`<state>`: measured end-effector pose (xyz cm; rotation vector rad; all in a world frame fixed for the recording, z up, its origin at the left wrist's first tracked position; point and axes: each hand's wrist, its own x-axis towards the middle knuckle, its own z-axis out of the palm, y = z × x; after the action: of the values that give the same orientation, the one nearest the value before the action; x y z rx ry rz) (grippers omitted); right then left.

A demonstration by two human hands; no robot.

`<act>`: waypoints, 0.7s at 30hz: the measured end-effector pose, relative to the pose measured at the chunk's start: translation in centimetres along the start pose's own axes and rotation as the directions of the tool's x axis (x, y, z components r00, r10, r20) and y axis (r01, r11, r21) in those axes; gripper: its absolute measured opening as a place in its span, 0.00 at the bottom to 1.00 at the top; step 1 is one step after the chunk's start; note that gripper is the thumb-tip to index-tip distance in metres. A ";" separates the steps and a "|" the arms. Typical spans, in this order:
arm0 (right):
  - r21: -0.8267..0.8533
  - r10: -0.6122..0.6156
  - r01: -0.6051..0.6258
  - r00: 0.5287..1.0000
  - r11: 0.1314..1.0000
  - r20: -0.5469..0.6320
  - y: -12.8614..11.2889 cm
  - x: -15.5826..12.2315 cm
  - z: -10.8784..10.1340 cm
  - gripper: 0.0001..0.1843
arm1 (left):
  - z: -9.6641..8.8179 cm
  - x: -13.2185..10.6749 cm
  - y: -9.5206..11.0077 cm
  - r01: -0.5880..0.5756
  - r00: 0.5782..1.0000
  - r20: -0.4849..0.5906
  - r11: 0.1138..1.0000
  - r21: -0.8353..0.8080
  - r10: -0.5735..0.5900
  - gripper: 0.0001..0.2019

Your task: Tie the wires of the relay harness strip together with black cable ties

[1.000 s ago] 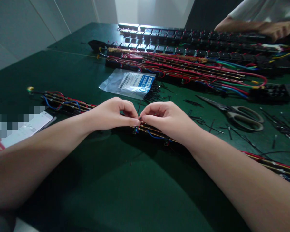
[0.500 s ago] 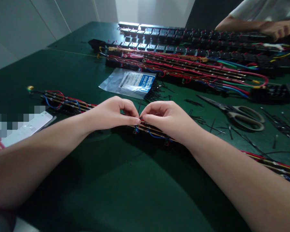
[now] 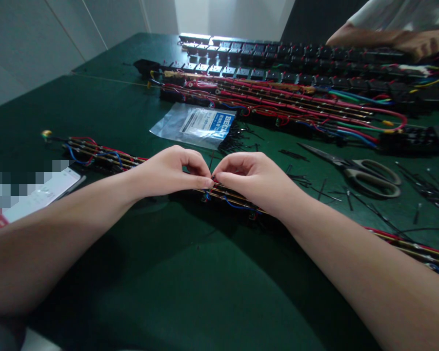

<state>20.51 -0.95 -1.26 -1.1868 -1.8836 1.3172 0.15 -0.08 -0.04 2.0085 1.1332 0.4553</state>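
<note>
A long, narrow assembly of brass-coloured rods with red and blue wires runs across the table beneath both my hands. My left hand is closed in a pinch over its middle, thumb and fingertips on a thin black cable tie whose end sticks up between the hands. Fingertip to fingertip with it, my right hand pinches at the same spot, also closed on the cable tie. The tie's loop around the wires is hidden by my fingers.
Behind my hands lies a clear bag spilling black cable ties. Scissors and scattered tie pieces lie to the right, a phone to the left. More wired assemblies fill the back, near another person's hand.
</note>
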 end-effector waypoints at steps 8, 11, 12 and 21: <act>-0.020 -0.035 0.035 0.999 0.999 -0.004 0.0 0.0 -0.1 0.07 | 0.0 0.0 0.0 0.006 1.000 -0.008 1.000 0.013 -0.006 0.08; -0.024 -0.044 0.043 0.999 0.999 -0.008 0.1 0.0 -0.1 0.07 | 0.1 0.0 0.0 0.004 1.000 -0.006 1.000 0.013 -0.004 0.09; -0.023 -0.044 0.044 0.999 0.999 -0.011 0.0 0.0 0.0 0.07 | 0.1 0.0 0.1 0.004 1.000 -0.003 1.000 0.013 -0.004 0.09; -0.047 -0.040 0.038 0.998 0.998 -0.043 -0.2 -0.1 0.1 0.07 | 0.2 0.0 0.2 -0.031 0.999 0.009 0.997 0.076 0.031 0.11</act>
<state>20.35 -1.08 -1.13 -1.1862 -1.9055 1.2233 0.39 -0.21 -0.05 2.0946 1.1312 0.4248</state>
